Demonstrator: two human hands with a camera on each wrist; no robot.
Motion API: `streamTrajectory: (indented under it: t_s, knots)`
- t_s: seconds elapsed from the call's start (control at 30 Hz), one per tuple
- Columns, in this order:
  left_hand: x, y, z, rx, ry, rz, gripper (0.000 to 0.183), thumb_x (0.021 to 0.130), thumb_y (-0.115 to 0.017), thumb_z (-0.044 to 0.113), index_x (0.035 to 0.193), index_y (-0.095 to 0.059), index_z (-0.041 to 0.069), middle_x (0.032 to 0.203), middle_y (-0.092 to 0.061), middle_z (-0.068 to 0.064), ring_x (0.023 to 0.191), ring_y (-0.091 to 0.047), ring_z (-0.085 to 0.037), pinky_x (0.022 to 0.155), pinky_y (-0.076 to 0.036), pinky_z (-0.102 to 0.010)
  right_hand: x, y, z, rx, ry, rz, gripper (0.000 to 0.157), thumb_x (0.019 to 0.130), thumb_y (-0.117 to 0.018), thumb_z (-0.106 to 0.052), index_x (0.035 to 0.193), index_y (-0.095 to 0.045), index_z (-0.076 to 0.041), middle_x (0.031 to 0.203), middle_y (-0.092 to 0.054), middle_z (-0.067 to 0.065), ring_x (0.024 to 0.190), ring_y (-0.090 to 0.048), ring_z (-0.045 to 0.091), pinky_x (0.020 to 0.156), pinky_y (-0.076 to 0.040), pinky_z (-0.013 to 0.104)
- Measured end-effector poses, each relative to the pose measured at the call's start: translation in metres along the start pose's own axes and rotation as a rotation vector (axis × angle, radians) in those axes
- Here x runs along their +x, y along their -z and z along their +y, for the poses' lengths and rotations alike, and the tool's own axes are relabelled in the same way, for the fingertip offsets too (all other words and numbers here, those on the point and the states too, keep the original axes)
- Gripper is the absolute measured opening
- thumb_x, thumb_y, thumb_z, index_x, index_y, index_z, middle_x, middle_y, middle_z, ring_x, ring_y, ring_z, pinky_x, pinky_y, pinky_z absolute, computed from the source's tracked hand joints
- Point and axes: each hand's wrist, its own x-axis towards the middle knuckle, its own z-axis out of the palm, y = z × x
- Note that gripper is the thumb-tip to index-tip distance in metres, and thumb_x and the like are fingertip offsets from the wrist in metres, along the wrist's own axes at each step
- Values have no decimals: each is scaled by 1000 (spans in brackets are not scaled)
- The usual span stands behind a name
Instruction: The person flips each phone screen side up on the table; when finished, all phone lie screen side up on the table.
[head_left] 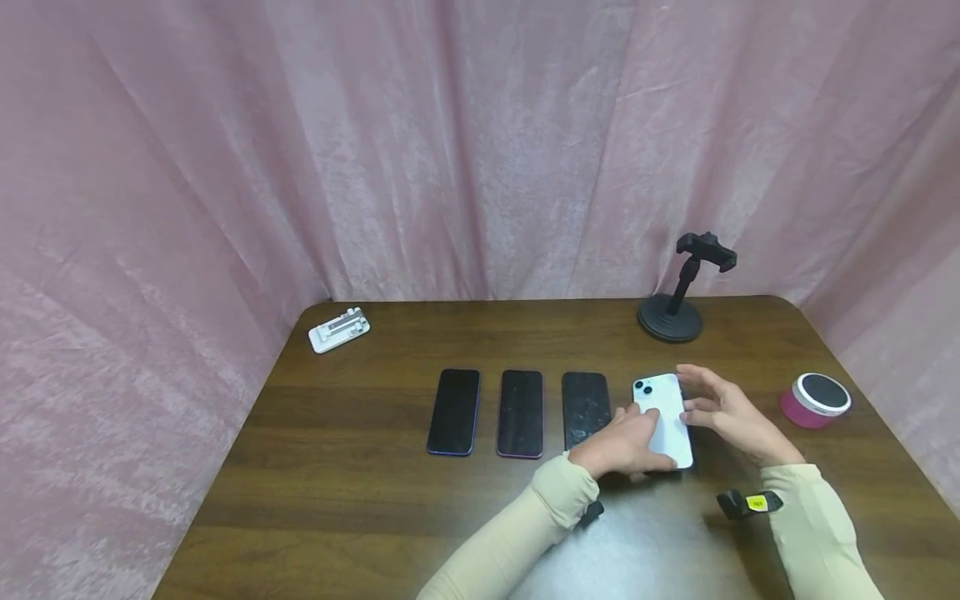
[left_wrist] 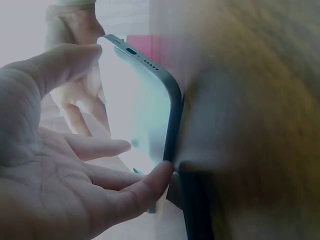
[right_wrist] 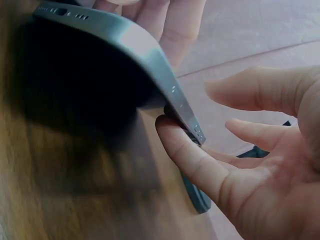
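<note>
A pale blue-white smartphone (head_left: 662, 433) is at the right of a row of phones, its camera side up. My left hand (head_left: 624, 440) grips it near its lower end, thumb at the bottom corner and a fingertip at the long edge. At the opposite side is my right hand (head_left: 733, 415); in the right wrist view one fingertip (right_wrist: 172, 132) touches the phone's edge while the thumb stands apart. That view also shows the dark underside of the phone, raised from the table. Beside my left hand lies a black phone (head_left: 587, 404), partly hidden by it.
Two more dark-screened phones, one blue-edged (head_left: 453, 412) and one purple-edged (head_left: 520, 414), lie to the left. A black phone stand (head_left: 671, 317) is at the back right. A pink-and-white round object (head_left: 817, 400) sits right; a white folded holder (head_left: 339, 330) lies back left.
</note>
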Motion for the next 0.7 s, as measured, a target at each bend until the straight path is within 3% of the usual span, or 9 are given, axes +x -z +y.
streamTrajectory:
  t_s: [0.23,0.33,0.7]
  knots:
    - [-1,6,-8,-172,-24,10,96,85,-77,50,160,-27,15,139,-52,-4,112,-51,-15,89,-46,-26,1,-4,-6,6,39,19,69,96,-64,-4,153,-26,6,149,-34,37,119,-52,55,85,-53,31]
    - [0,6,-12,-241,-27,16,101,85,-78,49,162,-19,18,146,-49,-6,117,-51,-16,93,-47,-30,0,-7,-7,-10,52,32,69,97,-64,-5,153,-26,7,148,-35,38,118,-53,54,83,-52,27]
    - [0,10,-14,-298,-60,41,103,85,-80,46,162,-18,20,151,-46,-6,121,-51,-14,92,-46,-28,-1,-14,-15,-10,77,27,72,97,-64,-4,155,-22,5,150,-34,35,120,-53,51,85,-50,23]
